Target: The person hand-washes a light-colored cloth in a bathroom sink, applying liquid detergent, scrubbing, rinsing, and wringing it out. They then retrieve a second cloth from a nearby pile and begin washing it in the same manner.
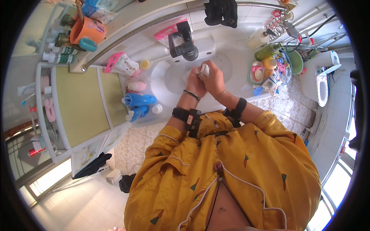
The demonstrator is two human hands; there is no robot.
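Note:
Both my hands meet over the white bathtub [162, 101], close together. My right hand [216, 78] is closed around a bunched white cloth [205, 70], its folds showing between the fingers. From the left side, my left hand [196, 83] grips the lower edge of the same cloth, and its fingers are partly hidden. Just beyond the hands is a black blocky device [185, 43] with a round end over the tub. The tub's bottom looks greyish below the hands; I cannot tell how much water it holds.
Left of the tub stand blue bottles [140, 99], a pink bottle [136, 86] and a yellow round brush [144, 64]. At right are a green pump bottle [267, 52], a soap box [256, 72] and a toilet [322, 86]. A metal rail [162, 20] with black cloth [221, 13] spans the far side.

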